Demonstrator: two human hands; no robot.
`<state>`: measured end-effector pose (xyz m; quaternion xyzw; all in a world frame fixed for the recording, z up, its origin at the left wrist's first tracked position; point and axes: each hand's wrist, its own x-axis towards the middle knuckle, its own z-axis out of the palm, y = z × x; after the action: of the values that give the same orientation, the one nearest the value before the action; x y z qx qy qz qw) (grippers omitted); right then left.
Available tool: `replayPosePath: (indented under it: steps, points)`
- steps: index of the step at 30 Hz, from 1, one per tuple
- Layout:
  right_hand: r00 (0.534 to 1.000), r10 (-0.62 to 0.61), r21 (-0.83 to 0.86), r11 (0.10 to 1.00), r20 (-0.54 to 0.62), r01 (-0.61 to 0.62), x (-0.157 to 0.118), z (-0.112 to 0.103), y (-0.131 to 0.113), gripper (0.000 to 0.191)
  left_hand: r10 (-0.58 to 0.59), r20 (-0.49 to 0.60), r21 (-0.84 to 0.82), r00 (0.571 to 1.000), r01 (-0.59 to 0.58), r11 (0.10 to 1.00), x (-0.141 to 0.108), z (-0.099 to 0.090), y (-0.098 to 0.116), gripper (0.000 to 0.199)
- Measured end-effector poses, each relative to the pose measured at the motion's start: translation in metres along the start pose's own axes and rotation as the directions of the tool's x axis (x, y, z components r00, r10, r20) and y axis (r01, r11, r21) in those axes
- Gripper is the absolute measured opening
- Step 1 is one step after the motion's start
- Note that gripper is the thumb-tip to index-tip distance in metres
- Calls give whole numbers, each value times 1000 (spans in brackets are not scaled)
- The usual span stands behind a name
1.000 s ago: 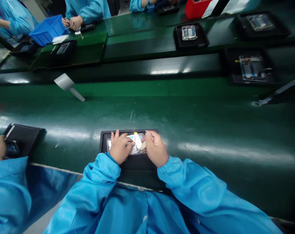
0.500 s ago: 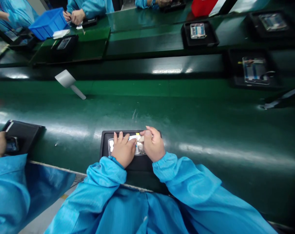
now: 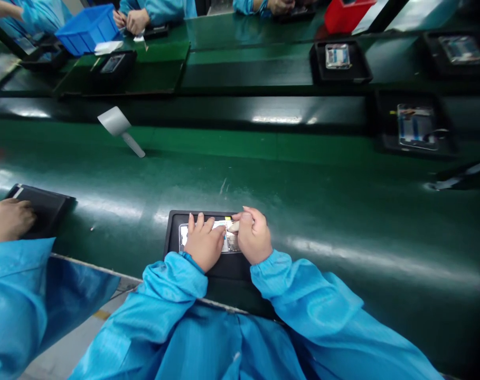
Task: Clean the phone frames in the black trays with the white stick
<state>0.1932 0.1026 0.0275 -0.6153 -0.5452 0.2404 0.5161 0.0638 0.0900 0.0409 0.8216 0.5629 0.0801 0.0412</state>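
Note:
A black tray (image 3: 227, 271) lies at the near edge of the green bench, with a silver phone-like device (image 3: 232, 243) in it. My left hand (image 3: 203, 241) rests on the device's left part, its fingers spread. Closed round a small pale pointed tool (image 3: 234, 227), my right hand (image 3: 255, 236) is at the device's right part. The tool's tip is close to my left fingertips, beside a yellow tab (image 3: 227, 218) at the device's top edge. My palm hides the rest of the tool.
At the left, a co-worker's hand (image 3: 10, 219) is over another black tray (image 3: 52, 206). A white scoop-shaped object (image 3: 115, 122) stands beyond. Across the bench are a blue bin (image 3: 88, 30), a red bin (image 3: 345, 16), device trays (image 3: 359, 74) and other people's hands.
The whole view has shifted slightly. The co-worker's hand at the left has moved right over its tray and covers the device there. My hands keep nearly the same pose on the device.

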Motion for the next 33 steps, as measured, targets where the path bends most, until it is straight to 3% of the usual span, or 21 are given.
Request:
replayPosePath:
  steps: [4, 7, 12, 15, 17, 18, 21, 24, 28, 33]
  points:
    - [998, -66, -62, 996, 26, 67, 2, -1, -2, 22, -3, 13, -11, 1000, 4, 1000, 0, -1, 1, 25]
    - [971, -200, -157, 963, 131, 219, 6, -1, -10, 24, -13, 37, -24, 999, 14, 1000, 0, -2, 2, 25]
    - [828, -481, -255, 795, 287, 550, 9, 6, -21, 32, -16, 107, -55, 994, 22, 998, -1, 1, 0, 32]
    - [771, -556, -249, 735, 310, 630, 8, 10, -21, 35, -3, 123, -56, 992, 10, 998, -1, 1, -1, 36]
    - [800, -528, -232, 772, 284, 592, 8, 10, -19, 35, -13, 119, -48, 993, 18, 999, -1, 0, -1, 32]
    - [843, -476, -225, 818, 251, 529, 8, 10, -17, 34, -21, 109, -43, 994, 26, 999, 0, 0, -1, 29]
    - [983, -156, -171, 970, 101, 171, 11, 8, -11, 28, -36, 57, -36, 998, 38, 999, 1, -1, -1, 25]
    - [995, 98, -59, 994, 16, -97, 12, 5, -7, 27, -31, 17, -43, 999, 31, 999, 1, 0, -1, 25]
    - [995, 84, -7, 996, 49, -84, 10, 3, -5, 25, -30, 6, -55, 1000, 30, 998, 0, 0, -1, 24]
    - [995, -67, -103, 992, 67, 74, 9, 3, -7, 27, -31, 22, -53, 999, 32, 998, 1, -2, 0, 24]
